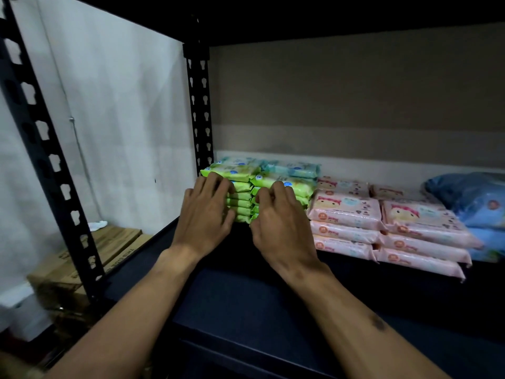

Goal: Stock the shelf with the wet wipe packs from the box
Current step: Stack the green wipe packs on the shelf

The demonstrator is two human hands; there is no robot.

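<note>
Two stacks of green wet wipe packs stand side by side at the back left of the dark shelf board. Pale blue-green packs lie behind them against the back wall. My left hand presses on the front of the left stack, fingers spread and slightly bent. My right hand presses against the front of the right stack, fingers bent at the knuckles. Neither hand grips a pack. The box is not in view.
Pink wipe packs sit stacked to the right of the green ones, with more pink stacks further right. A blue plastic package lies at the far right. Black slotted uprights frame the shelf. Cardboard boxes sit on the floor at left.
</note>
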